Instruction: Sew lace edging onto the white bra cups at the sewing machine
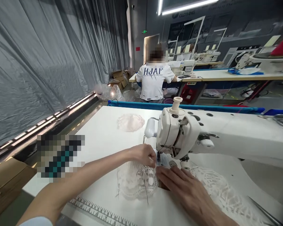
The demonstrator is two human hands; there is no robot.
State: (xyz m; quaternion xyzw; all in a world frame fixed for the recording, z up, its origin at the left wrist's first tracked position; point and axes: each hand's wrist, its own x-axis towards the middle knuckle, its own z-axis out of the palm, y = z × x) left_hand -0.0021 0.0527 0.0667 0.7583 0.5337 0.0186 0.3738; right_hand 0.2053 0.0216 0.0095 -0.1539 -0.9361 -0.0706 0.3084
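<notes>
A piece of white lace fabric (136,182) lies on the white sewing table (103,141) under the needle of a white sewing machine (202,135). My left hand (143,154) is curled, pinching the lace's far edge just left of the needle. Next to it, my right hand (179,185) lies flat with fingers stretched out, pressing the lace down in front of the presser foot. More lace (224,194) trails off to the right under my right forearm.
A small pile of pale pink fabric (130,121) rests farther back on the table. A ruler strip (96,213) runs along the near edge. A cardboard box (4,182) sits at lower left. A person in a white T-shirt (154,78) sits at another table beyond.
</notes>
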